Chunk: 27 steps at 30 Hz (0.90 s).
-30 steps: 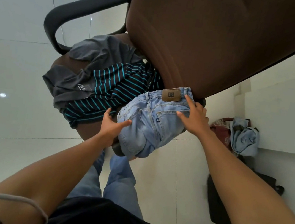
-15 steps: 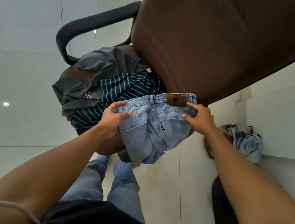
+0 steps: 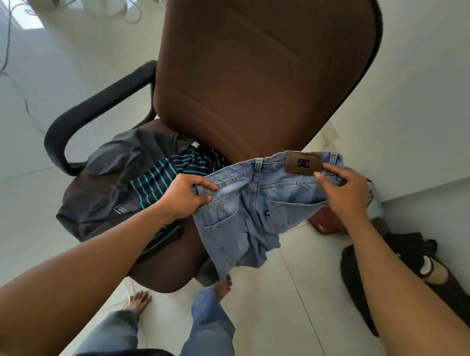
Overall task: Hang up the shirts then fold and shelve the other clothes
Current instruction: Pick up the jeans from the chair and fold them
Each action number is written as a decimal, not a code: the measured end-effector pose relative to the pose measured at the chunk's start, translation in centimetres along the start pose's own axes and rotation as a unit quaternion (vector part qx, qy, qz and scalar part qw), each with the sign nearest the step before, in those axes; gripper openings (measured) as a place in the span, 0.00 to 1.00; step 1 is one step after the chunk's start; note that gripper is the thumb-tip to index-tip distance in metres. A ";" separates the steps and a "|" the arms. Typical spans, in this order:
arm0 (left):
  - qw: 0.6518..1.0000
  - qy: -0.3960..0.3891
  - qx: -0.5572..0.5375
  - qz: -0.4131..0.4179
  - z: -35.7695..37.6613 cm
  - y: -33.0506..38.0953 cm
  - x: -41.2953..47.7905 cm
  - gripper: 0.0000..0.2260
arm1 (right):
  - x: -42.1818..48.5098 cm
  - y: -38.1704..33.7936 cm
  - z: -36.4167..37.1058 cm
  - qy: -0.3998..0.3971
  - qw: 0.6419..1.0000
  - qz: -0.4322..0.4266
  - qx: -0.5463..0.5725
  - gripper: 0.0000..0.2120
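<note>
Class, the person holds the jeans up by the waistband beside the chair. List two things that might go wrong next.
1. The jeans hang bunched, their lower end near the bare foot; they may get stepped on.
2. The left hand and right hand pinch only the waistband's edge, so the denim could slip.

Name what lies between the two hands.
Only the jeans: in the head view their waistband stretches from the left hand to the right hand, brown patch nearest the right.

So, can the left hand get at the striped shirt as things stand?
Probably not yet: the left hand grips the jeans. The shirt lies exposed just beside it, so letting go should suffice.
</note>
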State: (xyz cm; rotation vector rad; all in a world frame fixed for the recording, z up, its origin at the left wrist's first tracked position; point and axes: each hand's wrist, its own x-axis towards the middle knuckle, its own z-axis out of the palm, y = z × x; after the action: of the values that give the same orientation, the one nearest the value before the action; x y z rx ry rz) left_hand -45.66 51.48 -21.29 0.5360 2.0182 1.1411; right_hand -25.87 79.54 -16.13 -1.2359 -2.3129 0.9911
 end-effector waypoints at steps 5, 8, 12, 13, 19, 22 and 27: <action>0.991 -0.067 0.033 0.109 -2.1 4.2 -0.6 0.09 | -7.1 -3.6 -5.0 0.106 0.993 0.040 0.029 0.21; 0.967 -0.131 0.052 0.212 -3.9 9.4 -2.8 0.12 | -11.9 -6.3 -9.1 0.214 0.974 0.050 0.061 0.21; 0.911 -0.210 0.094 0.342 -6.0 18.1 -6.4 0.16 | -17.6 -10.3 -14.7 0.333 0.936 0.052 0.104 0.21; 0.895 -0.215 0.117 0.374 -6.4 20.5 -7.2 0.16 | -18.9 -11.1 -16.2 0.364 0.922 0.048 0.121 0.21; 0.802 -0.187 0.179 0.539 -7.3 33.2 -14.3 0.12 | -27.4 -16.2 -26.1 0.487 0.862 0.032 0.140 0.19; 0.771 -0.149 0.155 0.599 -7.4 38.2 -18.4 0.09 | -31.3 -18.5 -30.3 0.516 0.849 0.015 0.115 0.17; 0.721 -0.055 0.119 0.681 -6.4 47.5 -26.2 0.16 | -38.7 -23.1 -38.8 0.571 0.812 -0.052 0.109 0.10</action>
State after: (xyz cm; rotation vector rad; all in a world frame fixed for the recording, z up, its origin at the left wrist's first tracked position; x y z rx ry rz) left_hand -34.03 55.16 31.94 2.3980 1.4521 1.4887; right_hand 4.82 55.17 28.60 -1.1095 -1.2393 0.2583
